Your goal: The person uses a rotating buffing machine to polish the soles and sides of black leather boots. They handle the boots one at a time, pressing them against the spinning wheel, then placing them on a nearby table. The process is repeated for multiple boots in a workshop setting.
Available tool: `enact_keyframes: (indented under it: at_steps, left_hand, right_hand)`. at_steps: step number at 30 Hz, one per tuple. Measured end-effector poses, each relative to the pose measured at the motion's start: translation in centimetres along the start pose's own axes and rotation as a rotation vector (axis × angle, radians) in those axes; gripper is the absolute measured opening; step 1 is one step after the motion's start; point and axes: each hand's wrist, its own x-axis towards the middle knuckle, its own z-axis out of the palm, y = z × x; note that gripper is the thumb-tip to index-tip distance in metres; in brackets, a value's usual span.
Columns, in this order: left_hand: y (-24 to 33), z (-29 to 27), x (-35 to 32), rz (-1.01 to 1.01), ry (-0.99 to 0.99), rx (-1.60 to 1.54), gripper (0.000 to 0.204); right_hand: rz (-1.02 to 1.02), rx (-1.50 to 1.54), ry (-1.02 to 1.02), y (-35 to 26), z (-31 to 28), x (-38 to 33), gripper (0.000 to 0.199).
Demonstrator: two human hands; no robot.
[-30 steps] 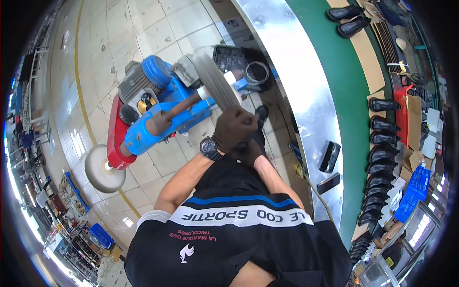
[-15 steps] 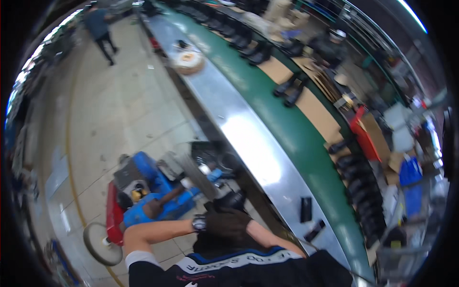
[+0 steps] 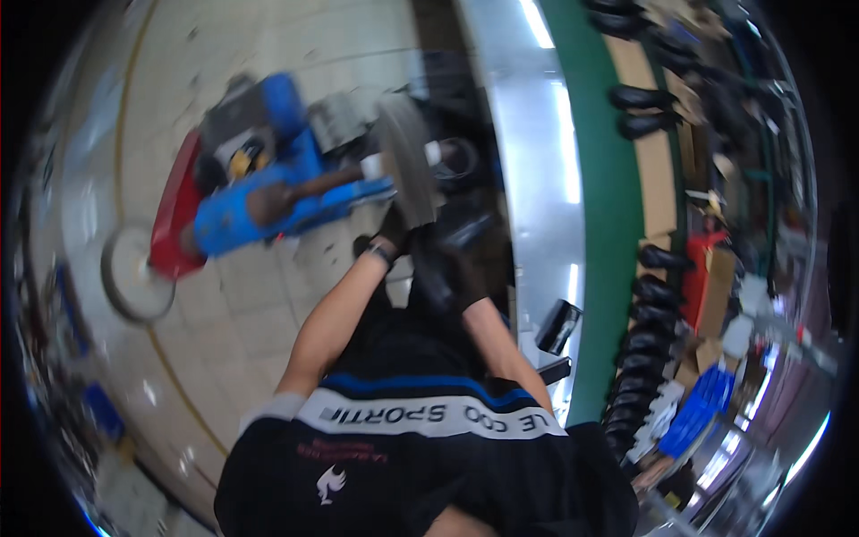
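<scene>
The picture is motion-blurred. Both my hands wear black gloves and sit close together in front of my chest. My left hand (image 3: 391, 234), with a watch at its wrist, is right below the grey grinding wheel (image 3: 404, 161) of a blue and red floor machine (image 3: 255, 201). Just to its right, my right hand (image 3: 445, 273) is closed on a dark item (image 3: 467, 231). My left hand seems to grip the same item, whose shape is lost in the blur.
A long shiny metal counter (image 3: 528, 134) with a green edge (image 3: 601, 224) runs along my right. Several black shoes (image 3: 649, 107) line shelves beyond it. A black object (image 3: 557, 325) lies on the counter. A round grey disc (image 3: 132, 273) lies on the tiled floor at left.
The view swung up along the counter half a second ago and has dropped back onto the machine. My hands have shifted slightly and stayed together at the wheel.
</scene>
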Motion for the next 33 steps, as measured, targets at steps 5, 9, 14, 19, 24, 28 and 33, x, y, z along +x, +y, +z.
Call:
enact_keyframes:
  at_steps: [5, 9, 14, 19, 24, 28, 33]
  left_hand:
    - [-4.2, 1.9, 1.0, -0.656, 0.312, -1.369, 0.058]
    - [-2.6, 1.6, 1.1, -0.665, 0.365, -1.113, 0.063]
    - [5.6, -0.3, -1.3, -0.844, 0.247, -0.601, 0.058]
    - [8.3, -0.8, -2.4, -0.783, 0.22, -0.302, 0.042]
    - [2.4, -0.8, -2.0, -0.729, 0.128, 0.085, 0.043]
    - [6.4, -3.9, -4.5, -0.762, 0.244, -0.004, 0.031]
    - [11.4, -2.2, -6.7, -0.455, 0.504, 0.178, 0.02]
  right_hand:
    - [0.035, -0.202, -0.001, 0.6, 1.0, 3.2, 0.039]
    - [0.075, -0.272, 0.05, 0.5, 1.2, 3.7, 0.041]
    - [-0.041, -0.309, 0.139, 1.4, 0.7, -2.4, 0.041]
    - [-0.149, -0.339, 0.159, 3.0, -0.3, -5.7, 0.044]
    - [0.03, -0.277, 0.035, 2.6, 2.8, -2.2, 0.041]
    - [0.084, -0.385, 0.087, 2.3, 1.9, -3.1, 0.044]
    - [-0.051, -0.68, 0.046, 1.4, -1.2, -6.6, 0.055]
